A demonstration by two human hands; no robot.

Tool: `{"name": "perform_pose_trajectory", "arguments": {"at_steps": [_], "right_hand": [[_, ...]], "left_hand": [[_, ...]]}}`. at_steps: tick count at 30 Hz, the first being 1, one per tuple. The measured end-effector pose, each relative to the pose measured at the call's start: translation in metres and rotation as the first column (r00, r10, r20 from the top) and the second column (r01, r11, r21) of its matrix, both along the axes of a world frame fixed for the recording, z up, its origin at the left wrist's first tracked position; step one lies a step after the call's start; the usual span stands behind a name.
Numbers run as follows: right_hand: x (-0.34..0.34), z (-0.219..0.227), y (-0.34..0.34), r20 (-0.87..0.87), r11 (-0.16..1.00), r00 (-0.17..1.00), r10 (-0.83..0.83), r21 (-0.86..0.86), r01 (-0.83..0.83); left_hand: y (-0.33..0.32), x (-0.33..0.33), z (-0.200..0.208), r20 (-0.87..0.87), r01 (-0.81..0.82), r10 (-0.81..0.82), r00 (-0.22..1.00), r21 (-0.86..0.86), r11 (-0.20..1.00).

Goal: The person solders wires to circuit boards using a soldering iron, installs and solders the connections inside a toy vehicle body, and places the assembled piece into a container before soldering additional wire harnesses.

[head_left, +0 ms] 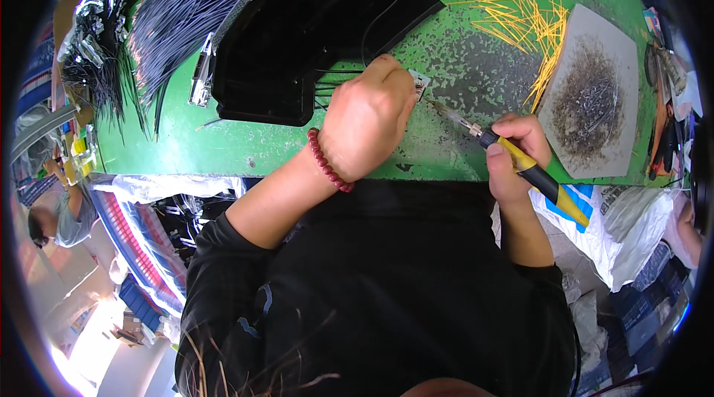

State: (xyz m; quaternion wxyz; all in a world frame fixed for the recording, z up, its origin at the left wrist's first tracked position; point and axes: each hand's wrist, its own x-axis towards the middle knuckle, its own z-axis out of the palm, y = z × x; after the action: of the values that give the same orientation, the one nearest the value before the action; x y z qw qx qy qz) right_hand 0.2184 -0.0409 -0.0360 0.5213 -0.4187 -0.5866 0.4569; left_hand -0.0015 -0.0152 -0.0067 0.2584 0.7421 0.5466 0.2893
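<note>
My right hand (pixel 518 153) is closed around the yellow and black handle of a soldering iron (pixel 526 165). Its metal tip points up and left, close to a small light-coloured part (pixel 419 83) at my left fingertips. My left hand (pixel 370 116), with a red bead bracelet on the wrist, is closed in a pinch on that part; the fingers hide most of it, so I cannot tell its kind. Thin dark wires run from beside the left hand toward a large black plastic housing (pixel 277 51). Whether the tip touches the part is unclear.
Many black wires (pixel 182 18) are heaped at the back left of the green table (pixel 461 155). Thin yellow sticks or tubes (pixel 547 33) lie scattered at the back right, by a grey board (pixel 591 99) with a dark burnt patch. Tools (pixel 662 114) line the right edge. Another person (pixel 63 211) is at far left.
</note>
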Motion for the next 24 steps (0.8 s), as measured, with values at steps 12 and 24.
{"name": "perform_pose_trajectory", "arguments": {"at_steps": [12,24], "right_hand": [[-0.003,0.010,0.003,0.115,0.996,0.991,0.063,-0.062,-0.056],[0.001,0.003,-0.002,-0.002,0.999,1.000,-0.001,-0.044,0.001]], "left_hand": [[0.002,0.001,0.000,-0.007,0.005,-0.005,1.000,-0.003,1.000],[0.001,0.000,0.000,-0.007,0.011,-0.011,1.000,-0.003,1.000]]}}
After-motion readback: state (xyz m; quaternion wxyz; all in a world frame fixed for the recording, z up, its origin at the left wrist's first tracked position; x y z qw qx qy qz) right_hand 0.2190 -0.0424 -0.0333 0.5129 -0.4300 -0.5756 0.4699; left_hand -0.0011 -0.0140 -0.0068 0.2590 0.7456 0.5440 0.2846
